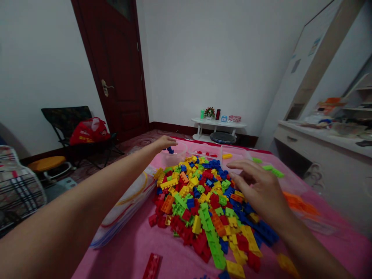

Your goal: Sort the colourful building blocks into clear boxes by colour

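A large heap of toy building bricks (192, 190) in red, yellow, green, blue and orange covers the middle of the pink cloth. My left hand (165, 142) reaches over a clear round tub (178, 155) behind the heap, its visible fingers stretched out. Dark blue bricks (170, 150) show just under that hand; whether they touch its fingers is unclear. Above the heap's right side is my right hand (258, 186), fingers bent and apart, with nothing visible between thumb and forefinger. A long green strip of bricks (212, 236) lies at the heap's front.
Clear containers stand behind the heap, one with red pieces (207, 154). Orange bricks (300, 204) lie in a clear tray at right, with green bricks (273, 170) beyond. Stacked zip bags (124, 209) lie left. A single red brick (152, 266) is near the front.
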A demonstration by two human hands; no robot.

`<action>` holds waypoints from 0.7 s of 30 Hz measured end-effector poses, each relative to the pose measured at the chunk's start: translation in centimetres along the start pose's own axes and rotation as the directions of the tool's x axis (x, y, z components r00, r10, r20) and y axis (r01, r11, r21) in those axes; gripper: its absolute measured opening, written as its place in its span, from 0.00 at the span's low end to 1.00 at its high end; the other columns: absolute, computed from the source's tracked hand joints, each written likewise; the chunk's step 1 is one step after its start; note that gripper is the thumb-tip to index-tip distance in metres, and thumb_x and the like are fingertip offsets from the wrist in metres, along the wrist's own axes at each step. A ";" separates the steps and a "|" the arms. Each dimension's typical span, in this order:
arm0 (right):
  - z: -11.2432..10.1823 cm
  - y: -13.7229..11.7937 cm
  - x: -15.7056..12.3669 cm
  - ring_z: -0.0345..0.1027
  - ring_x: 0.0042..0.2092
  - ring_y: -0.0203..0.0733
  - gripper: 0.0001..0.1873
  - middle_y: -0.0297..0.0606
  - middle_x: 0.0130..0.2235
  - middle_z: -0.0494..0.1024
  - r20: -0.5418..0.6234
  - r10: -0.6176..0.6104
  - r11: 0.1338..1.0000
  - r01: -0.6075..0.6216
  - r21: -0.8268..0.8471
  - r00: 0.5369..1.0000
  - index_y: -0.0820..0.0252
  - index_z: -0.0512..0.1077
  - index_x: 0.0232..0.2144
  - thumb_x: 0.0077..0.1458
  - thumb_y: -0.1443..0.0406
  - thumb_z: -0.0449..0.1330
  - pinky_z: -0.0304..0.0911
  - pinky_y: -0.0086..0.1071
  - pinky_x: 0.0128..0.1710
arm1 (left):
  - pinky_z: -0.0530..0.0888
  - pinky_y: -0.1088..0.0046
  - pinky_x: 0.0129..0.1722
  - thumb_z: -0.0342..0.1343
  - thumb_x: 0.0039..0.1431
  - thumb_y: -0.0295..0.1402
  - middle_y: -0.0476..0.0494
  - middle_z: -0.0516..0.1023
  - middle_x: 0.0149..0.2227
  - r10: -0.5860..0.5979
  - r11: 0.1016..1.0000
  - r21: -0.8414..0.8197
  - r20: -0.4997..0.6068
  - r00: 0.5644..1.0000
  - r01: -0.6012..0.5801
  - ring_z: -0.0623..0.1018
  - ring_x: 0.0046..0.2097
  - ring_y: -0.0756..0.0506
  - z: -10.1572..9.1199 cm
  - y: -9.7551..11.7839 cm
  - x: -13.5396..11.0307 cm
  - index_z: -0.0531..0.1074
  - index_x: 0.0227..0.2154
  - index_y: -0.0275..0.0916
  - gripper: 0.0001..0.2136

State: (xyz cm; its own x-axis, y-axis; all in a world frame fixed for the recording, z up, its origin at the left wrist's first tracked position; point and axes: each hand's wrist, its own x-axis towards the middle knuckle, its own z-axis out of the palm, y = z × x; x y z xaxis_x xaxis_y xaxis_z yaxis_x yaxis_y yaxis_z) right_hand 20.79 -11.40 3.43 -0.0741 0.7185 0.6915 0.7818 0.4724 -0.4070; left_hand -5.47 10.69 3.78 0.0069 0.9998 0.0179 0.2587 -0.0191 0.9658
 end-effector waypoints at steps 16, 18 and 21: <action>0.1 0.2 0.1 0.69 0.38 0.37 0.07 0.34 0.37 0.76 0.068 -0.071 0.996 0.068 0.051 0.995 0.56 0.74 0.33 0.53 0.68 0.56 0.63 0.29 0.35 | 0.64 0.67 0.50 0.60 0.35 0.55 0.34 0.64 0.57 -0.151 0.361 0.776 0.596 0.789 -0.517 0.68 0.54 0.37 -3.7 -1.6 -10.5 0.53 0.60 0.42 0.48; 0.3 0.2 0.1 0.69 0.38 0.37 0.06 0.34 0.36 0.76 0.076 -0.069 0.997 0.066 0.048 0.995 0.56 0.74 0.32 0.53 0.68 0.56 0.63 0.29 0.36 | 0.64 0.69 0.50 0.61 0.37 0.51 0.37 0.67 0.55 -0.100 0.384 0.750 0.613 0.784 -0.538 0.69 0.53 0.38 -3.7 -2.2 -10.7 0.57 0.59 0.42 0.43; 0.5 0.3 0.0 0.69 0.37 0.37 0.06 0.34 0.35 0.76 0.083 -0.065 0.997 0.061 0.050 0.994 0.57 0.73 0.31 0.53 0.68 0.56 0.63 0.29 0.36 | 0.66 0.72 0.47 0.62 0.37 0.46 0.41 0.73 0.48 -0.033 0.419 0.714 0.629 0.777 -0.561 0.72 0.48 0.41 -3.6 -2.7 -10.6 0.68 0.51 0.42 0.34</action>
State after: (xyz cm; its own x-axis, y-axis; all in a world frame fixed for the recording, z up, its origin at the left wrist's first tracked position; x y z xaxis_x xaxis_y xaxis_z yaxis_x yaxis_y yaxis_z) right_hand 20.71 -11.04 3.05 -0.1759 0.7261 0.6647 0.7437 0.5404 -0.3935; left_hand -9.74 0.15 1.92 0.6042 0.7762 -0.1802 0.7946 -0.5699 0.2093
